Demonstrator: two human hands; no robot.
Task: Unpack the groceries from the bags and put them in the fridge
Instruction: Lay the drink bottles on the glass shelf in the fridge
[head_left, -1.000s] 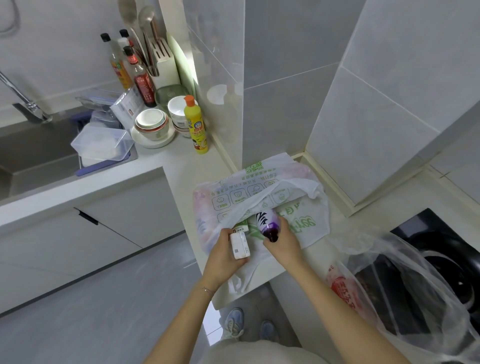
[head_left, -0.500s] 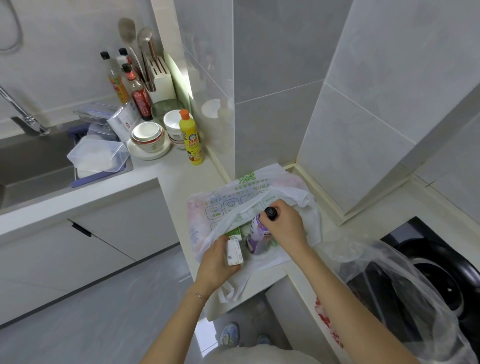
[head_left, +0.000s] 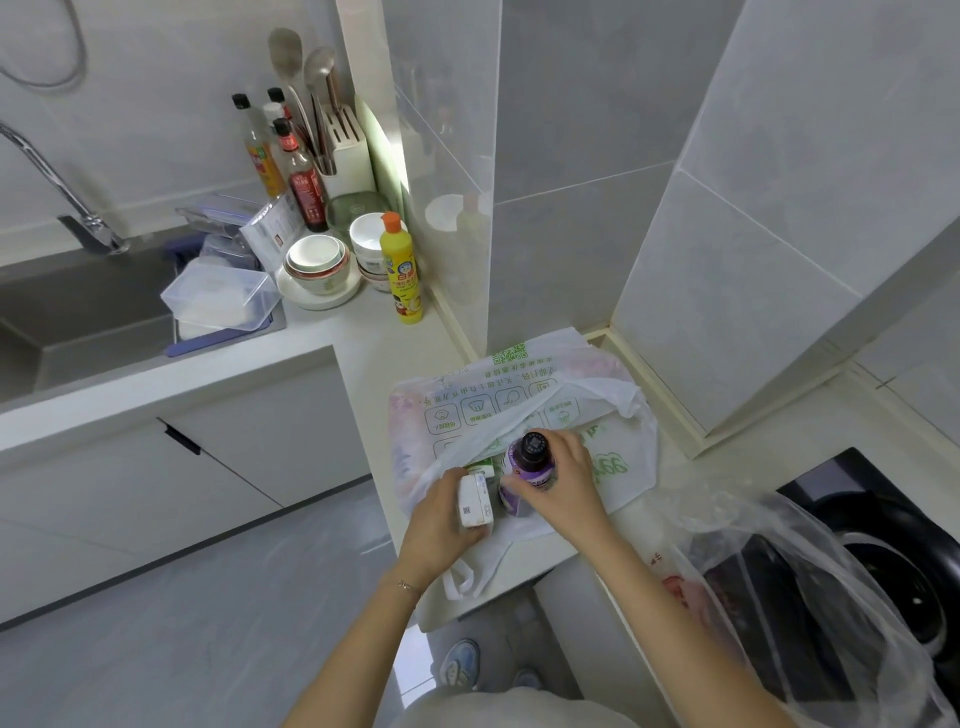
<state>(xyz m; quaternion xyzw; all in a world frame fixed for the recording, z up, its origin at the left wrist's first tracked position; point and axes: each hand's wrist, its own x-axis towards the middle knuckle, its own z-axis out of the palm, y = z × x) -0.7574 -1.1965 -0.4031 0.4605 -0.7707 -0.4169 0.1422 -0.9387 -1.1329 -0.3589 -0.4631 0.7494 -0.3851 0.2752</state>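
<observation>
The right hand (head_left: 563, 486) has its fingers (head_left: 560, 440) curled round a purple bottle (head_left: 524, 467) with a dark cap, held at the mouth of a white printed bag (head_left: 519, 395) lying on the tabletop (head_left: 374, 343). Just left of those fingers, the left hand (head_left: 439, 519) grips a small white box (head_left: 474, 506) bearing a square code. A green-edged pack (head_left: 483, 464) peeks from the bag just beyond the left fingers. Right of the right fingers and nearer the person, a clear bag (head_left: 810, 597) drapes over a black hob (head_left: 893, 545). Well beyond the fingers, leftward, stand a yellow squeeze bottle (head_left: 401, 270), stacked bowls (head_left: 317, 260) and a sink (head_left: 78, 312).
</observation>
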